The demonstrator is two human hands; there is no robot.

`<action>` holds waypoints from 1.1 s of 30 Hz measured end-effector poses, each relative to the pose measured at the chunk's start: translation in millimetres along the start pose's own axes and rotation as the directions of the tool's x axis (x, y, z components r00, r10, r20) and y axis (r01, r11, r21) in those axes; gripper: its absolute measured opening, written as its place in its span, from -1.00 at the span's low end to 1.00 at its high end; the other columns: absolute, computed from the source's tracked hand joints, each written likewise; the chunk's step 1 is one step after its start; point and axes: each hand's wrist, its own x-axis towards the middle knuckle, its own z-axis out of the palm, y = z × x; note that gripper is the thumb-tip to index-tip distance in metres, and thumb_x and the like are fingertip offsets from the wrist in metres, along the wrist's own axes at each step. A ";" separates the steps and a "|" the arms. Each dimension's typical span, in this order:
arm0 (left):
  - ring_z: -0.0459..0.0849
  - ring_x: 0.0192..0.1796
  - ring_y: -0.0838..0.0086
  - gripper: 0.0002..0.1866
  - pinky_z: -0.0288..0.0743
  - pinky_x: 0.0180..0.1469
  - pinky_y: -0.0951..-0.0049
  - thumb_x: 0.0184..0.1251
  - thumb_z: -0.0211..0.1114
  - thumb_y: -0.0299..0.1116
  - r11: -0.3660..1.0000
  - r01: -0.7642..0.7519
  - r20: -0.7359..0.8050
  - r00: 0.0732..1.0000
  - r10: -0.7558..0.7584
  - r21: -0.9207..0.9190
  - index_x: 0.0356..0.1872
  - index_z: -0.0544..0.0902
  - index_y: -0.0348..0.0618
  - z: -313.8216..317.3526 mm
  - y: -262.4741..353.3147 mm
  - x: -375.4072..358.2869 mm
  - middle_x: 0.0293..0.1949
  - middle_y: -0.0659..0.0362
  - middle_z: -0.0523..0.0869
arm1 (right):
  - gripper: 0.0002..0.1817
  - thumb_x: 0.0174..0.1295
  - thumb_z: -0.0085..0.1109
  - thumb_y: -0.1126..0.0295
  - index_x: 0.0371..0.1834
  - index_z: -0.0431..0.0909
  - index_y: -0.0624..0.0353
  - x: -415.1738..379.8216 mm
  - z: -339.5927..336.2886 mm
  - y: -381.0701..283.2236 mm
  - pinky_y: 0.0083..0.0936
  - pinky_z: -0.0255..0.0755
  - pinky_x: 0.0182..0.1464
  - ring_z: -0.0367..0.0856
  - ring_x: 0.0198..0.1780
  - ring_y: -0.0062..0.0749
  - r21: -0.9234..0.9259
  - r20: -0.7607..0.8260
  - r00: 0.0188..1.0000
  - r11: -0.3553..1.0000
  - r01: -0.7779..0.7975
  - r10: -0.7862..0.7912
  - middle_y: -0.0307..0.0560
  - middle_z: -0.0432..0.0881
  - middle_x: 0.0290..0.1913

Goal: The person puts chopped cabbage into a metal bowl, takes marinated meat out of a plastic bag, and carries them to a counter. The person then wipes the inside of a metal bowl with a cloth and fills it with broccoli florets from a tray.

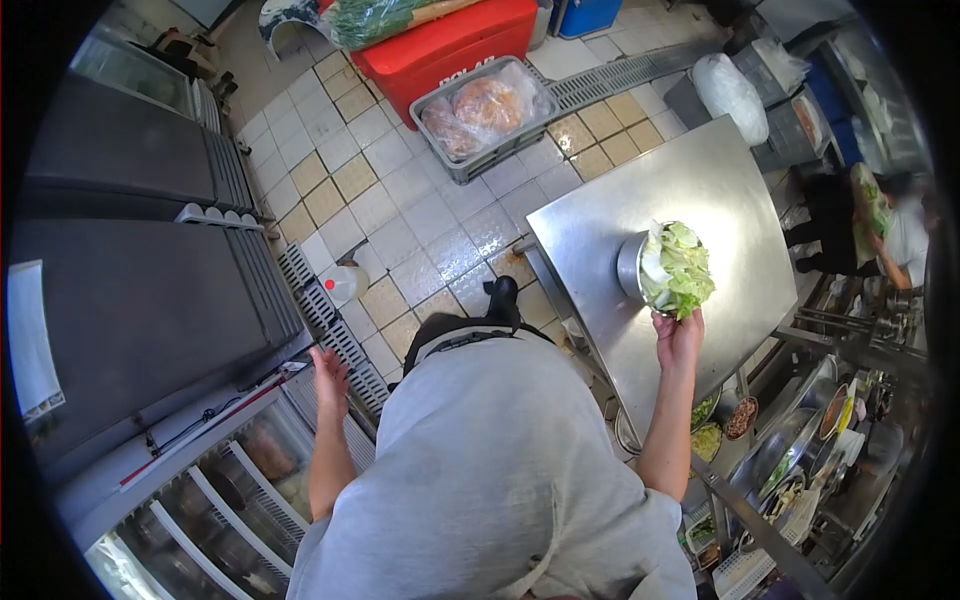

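Observation:
My right hand [679, 338] reaches onto the steel table [610, 240] and grips green and white lettuce leaves [680, 270] at the near rim of a round metal bowl [632, 265]. The lettuce is heaped above the bowl's rim. My left hand [330, 376] is raised out to my left over the tiled floor, fingers spread, holding nothing. It hovers near the top edge of a glass-door fridge [230, 470]. My grey shirt fills the lower middle of the view.
A grey crate [470, 165] of bagged food and a red cooler [445, 45] stand on the floor beyond. A white jug [345, 283] sits by the floor drain. Food containers [740, 418] lie right of the table. Another person [880, 235] stands at the far right.

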 end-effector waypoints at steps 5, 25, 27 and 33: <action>0.13 0.65 -0.01 0.20 -0.28 0.62 -0.19 0.27 -0.18 0.70 0.981 0.057 0.031 0.997 -0.064 0.186 0.63 0.16 -0.17 36.3 22.2 5.1 0.64 -0.14 0.13 | -0.64 0.59 -0.11 0.43 0.38 0.40 0.17 27.0 -6.9 -5.6 -0.43 0.83 -0.20 0.77 -0.25 -0.36 0.044 -0.150 0.989 0.999 0.003 0.004 0.03 0.68 0.02; 0.23 0.60 0.06 0.15 -0.20 0.58 -0.09 0.27 -0.32 0.73 0.950 0.109 0.228 0.957 -0.180 0.294 0.61 0.25 -0.02 41.4 214.5 277.3 0.61 0.01 0.26 | -0.61 0.51 0.15 0.27 0.32 0.42 0.14 21.5 79.2 88.9 -0.34 0.70 0.07 0.69 0.07 -0.23 0.417 -0.606 0.796 0.851 0.320 -0.002 -0.03 0.60 0.10; 0.29 0.57 0.07 0.18 -0.13 0.56 -0.10 0.26 -0.34 0.73 0.923 0.062 0.207 0.967 -0.150 0.380 0.60 0.26 -0.07 36.3 243.1 314.9 0.60 -0.01 0.29 | -0.59 0.50 0.18 0.24 0.31 0.42 0.14 12.9 135.2 101.7 -0.35 0.70 0.04 0.69 0.04 -0.24 0.440 -0.635 0.772 0.841 0.315 0.043 -0.05 0.60 0.10; 0.54 0.35 0.29 -0.22 0.39 0.26 0.34 0.53 0.11 0.28 0.876 -0.073 0.165 0.986 -0.008 0.476 0.45 0.45 -0.19 36.5 321.1 419.4 0.34 0.07 0.58 | -0.54 0.52 0.16 0.23 0.41 0.40 0.11 11.6 272.2 122.6 -0.35 0.68 -0.08 0.70 -0.06 -0.37 0.153 -0.608 0.792 0.970 0.187 -0.057 -0.05 0.62 0.19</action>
